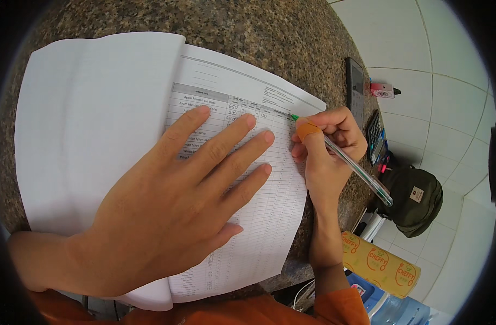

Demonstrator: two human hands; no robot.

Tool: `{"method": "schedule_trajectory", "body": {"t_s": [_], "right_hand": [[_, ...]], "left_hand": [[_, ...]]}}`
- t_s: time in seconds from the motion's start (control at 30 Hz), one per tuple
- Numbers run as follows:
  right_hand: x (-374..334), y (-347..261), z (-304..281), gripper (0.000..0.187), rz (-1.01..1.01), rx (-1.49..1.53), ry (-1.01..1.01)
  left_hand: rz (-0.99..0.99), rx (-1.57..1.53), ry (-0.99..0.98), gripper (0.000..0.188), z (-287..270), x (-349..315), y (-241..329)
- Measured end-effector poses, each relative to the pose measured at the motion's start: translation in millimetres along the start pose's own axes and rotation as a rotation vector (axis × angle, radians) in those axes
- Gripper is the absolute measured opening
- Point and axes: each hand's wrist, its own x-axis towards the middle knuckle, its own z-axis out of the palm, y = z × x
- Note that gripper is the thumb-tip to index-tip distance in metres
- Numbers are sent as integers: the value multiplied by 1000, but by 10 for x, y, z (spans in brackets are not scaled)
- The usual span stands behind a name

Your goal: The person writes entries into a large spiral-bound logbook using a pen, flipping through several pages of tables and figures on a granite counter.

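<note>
My left hand (pixel 172 211) lies flat and spread on the form (pixel 258 179) on the desk (pixel 258 32); my right hand (pixel 326 146) pinches the pen (pixel 356 168). I should press steadily and write lightly.

You stand at a speckled granite counter (pixel 269 32); white floor tiles (pixel 448 108) spread right; a dark backpack (pixel 418 200) sits below.

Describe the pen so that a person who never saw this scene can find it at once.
On the speckled stone counter lies a printed form, held flat by the left hand. At the form's right edge, the right hand holds the pen. It is the only slim, clear stick there, with a green tip on the paper.
</note>
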Motion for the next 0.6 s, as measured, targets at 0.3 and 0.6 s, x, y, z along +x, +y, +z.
{"method": "schedule_trajectory", "body": {"t_s": [0.3, 0.6], "right_hand": [[7, -8, 24, 11, -11, 24, -13], [4, -29, 50, 12, -6, 57, -28]], "left_hand": [[-10, 10, -8, 70, -28, -24, 12], [-23, 18, -12, 71, -47, -57, 24]]}}
